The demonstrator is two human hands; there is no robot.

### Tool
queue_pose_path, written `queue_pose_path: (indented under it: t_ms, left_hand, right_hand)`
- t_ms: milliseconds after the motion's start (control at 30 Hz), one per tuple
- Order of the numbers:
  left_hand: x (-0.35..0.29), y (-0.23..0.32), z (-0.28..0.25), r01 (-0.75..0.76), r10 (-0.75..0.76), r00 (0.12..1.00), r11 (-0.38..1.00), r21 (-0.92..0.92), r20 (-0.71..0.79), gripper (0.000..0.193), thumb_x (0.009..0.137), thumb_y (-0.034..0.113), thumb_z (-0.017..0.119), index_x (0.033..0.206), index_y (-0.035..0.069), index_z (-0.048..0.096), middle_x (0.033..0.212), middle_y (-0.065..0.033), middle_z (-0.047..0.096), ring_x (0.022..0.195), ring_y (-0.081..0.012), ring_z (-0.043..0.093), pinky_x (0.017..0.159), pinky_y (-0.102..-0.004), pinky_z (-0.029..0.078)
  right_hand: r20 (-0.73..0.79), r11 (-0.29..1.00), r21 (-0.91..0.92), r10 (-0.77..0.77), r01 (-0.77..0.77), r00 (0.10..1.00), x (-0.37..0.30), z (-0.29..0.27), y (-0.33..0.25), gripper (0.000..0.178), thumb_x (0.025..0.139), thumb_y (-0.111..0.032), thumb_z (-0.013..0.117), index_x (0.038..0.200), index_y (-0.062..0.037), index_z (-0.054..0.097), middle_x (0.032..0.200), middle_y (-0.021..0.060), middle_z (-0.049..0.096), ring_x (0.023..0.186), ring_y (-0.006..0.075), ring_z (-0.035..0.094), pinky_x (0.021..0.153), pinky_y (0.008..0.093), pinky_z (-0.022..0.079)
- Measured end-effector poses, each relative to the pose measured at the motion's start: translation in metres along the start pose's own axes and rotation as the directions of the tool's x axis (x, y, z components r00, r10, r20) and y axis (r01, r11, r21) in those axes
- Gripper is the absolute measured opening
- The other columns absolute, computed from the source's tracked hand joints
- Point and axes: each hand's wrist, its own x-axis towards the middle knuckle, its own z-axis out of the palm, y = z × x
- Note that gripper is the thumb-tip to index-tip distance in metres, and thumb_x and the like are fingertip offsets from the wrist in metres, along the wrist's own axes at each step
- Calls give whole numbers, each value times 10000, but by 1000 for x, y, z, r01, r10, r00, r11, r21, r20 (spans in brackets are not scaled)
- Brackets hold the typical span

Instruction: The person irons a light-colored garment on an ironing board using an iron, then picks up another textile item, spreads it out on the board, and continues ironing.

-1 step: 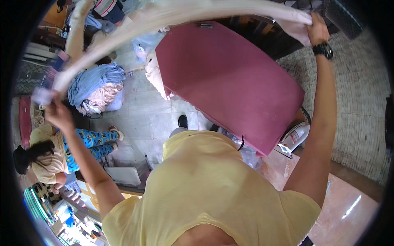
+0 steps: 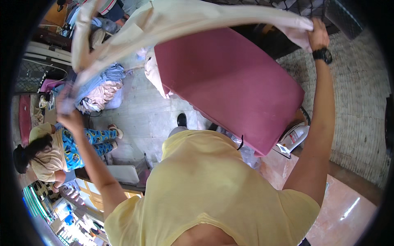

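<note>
A long pale pink cloth (image 2: 184, 22), smeared by motion, is stretched in the air between my two hands. My left hand (image 2: 70, 117) is closed on its left end, and blur hides the fingertips. At the other end, my right hand (image 2: 318, 36), with a black watch on the wrist, grips a corner of it. A narrow strip of the cloth rises near the upper left, perhaps a sleeve. Beneath the cloth stands an ironing board (image 2: 230, 82) with a maroon cover; the cloth hides its far end.
A white iron (image 2: 294, 137) stands by the board's near right end. Heaped blue and pink clothes (image 2: 102, 92) lie to the left on the tiled floor (image 2: 139, 110). Another person (image 2: 49, 153) in patterned blue trousers is at the far left. A woven mat (image 2: 361, 102) covers the right side.
My left hand has moved inward to the right. The cloth has billowed, showing more of its surface at the upper left. My right hand has dropped very slightly.
</note>
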Motion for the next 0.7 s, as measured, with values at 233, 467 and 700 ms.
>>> queue_pose_path:
  t_ms: [233, 467, 700]
  left_hand:
    - [-264, 107, 126, 232, -161, 887, 966, -114, 433, 340, 708, -200, 564, 906, 51, 680, 816, -87, 613, 827, -255, 528, 742, -335, 438]
    - [-298, 174, 188, 215, -98, 776, 970, -115, 623, 302, 769, -64, 653, 1049, 46, 621, 1089, -155, 571, 1045, -343, 525, 911, -413, 427]
    - [-292, 317, 256, -42, 303, 530, 942, -332, 792, 587, 719, 45, 675, 1269, 68, 471, 1204, -156, 488, 1086, -338, 501, 868, -436, 431]
  right_hand:
    - [372, 991, 77, 72, -108, 926, -224, 79, 25, 391, 742, 75, 620, 1098, -67, 543, 1118, 176, 522, 1056, 389, 528, 817, 478, 486]
    - [528, 951, 184, 119, -250, 841, -317, 70, 27, 343, 831, -37, 621, 1171, -71, 585, 1192, 180, 564, 1122, 374, 542, 932, 480, 457]
    - [581, 331, -39, 775, -943, 248, -307, 110, -19, 586, 756, -345, 794, 1167, -21, 532, 1190, 243, 598, 1085, 429, 598, 923, 480, 480]
